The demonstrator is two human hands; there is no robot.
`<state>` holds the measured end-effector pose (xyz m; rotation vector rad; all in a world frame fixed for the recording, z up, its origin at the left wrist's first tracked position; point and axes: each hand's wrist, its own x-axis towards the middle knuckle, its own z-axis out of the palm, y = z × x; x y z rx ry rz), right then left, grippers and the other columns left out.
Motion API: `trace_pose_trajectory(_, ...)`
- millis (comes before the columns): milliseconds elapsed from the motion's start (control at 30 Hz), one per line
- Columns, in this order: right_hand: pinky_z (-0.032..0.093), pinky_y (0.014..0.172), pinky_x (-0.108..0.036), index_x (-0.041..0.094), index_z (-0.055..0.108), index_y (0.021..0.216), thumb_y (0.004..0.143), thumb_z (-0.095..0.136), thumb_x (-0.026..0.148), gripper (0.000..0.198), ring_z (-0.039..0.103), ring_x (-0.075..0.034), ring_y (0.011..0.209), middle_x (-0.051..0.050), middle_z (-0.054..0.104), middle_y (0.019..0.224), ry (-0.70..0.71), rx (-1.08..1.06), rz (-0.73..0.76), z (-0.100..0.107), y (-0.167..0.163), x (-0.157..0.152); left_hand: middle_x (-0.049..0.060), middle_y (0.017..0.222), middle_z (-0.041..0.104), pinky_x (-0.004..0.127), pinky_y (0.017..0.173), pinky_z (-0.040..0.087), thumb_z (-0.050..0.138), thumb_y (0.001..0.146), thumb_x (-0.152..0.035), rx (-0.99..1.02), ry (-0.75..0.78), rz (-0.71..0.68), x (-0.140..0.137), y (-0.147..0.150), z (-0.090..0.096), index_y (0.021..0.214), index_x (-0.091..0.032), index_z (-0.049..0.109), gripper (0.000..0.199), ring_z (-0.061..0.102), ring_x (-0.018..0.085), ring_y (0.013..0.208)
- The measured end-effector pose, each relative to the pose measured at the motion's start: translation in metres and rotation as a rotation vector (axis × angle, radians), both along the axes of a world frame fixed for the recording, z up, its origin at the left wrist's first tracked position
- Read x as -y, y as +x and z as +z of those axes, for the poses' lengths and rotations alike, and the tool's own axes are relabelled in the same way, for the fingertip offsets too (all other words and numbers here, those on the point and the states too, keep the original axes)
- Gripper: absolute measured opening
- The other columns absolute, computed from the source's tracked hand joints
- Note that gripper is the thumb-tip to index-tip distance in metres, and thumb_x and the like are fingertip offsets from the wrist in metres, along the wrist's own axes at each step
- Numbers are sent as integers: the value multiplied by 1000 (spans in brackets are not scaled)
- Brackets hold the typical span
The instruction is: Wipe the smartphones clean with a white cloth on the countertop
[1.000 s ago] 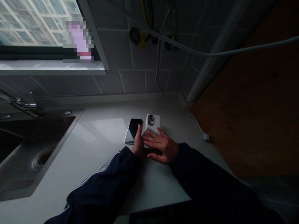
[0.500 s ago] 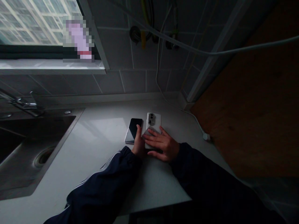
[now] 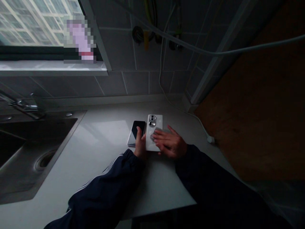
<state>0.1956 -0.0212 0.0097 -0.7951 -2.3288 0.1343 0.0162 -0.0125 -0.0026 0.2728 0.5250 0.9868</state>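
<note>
A white smartphone (image 3: 151, 128) is held back side up, its round-edged camera block at the top left. My left hand (image 3: 140, 144) grips its left side from below, thumb raised and the other fingers mostly hidden under it. Over the lower right of the phone's back lies my right hand (image 3: 170, 143), with its fingers pressing down a small thin greyish cloth (image 3: 153, 136); the hand covers most of this cloth, so whether it is a wipe I cannot tell. Just left, a second smartphone (image 3: 133, 136) rests on the counter, its dark screen facing up, partly behind my left thumb.
The phones are over a white countertop (image 3: 100, 171). To the left is a steel sink (image 3: 64, 136) with a faucet (image 3: 26, 108). A white cable (image 3: 197, 119) runs down the tiled wall to a plug (image 3: 210, 140) near the wooden panel (image 3: 257, 127) at right.
My right hand has slid right and slightly up across the phone's back with the cloth, uncovering more of its left side. The white phone has shifted slightly left; the other phone stays put.
</note>
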Motion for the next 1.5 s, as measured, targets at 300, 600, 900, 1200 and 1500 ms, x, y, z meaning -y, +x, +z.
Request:
trace_pose_trajectory(300,29,119,-64,17,34,158,101,48,37,63,23,-32,154,-16,36,162,-17,-25,-353,-6,5,-11,13,105,76,42,75,62,26,99,-68,-17,36,-153,8,5,8,148,-22,50,71,76,29,84)
trace_pose_trajectory(600,24,122,-63,19,31,159,103,46,35,61,18,-31,156,-14,37,162,3,-92,-364,-6,9,-11,17,105,76,35,60,60,34,97,-68,-152,250,-274,12,4,-3,148,-19,46,72,76,30,76)
trace_pose_trajectory(900,20,123,-61,19,37,157,103,41,30,55,21,-28,155,-11,40,160,22,-51,-318,1,7,-9,15,99,77,33,56,58,48,88,-76,-229,309,-292,16,6,-13,146,-17,50,83,75,26,67)
trace_pose_trajectory(1200,-7,123,-61,23,58,142,99,50,33,44,42,-27,147,-8,59,146,-43,60,-75,-10,-9,2,16,102,76,41,75,60,24,96,-74,-186,17,-83,0,4,2,141,-12,56,83,75,30,89)
trace_pose_trajectory(1500,12,126,-54,23,76,108,94,63,26,20,69,-24,120,-7,78,114,-11,-99,109,-4,-2,1,16,94,74,43,86,57,26,91,-80,-1,5,13,-8,-1,-10,130,-6,60,90,73,30,91)
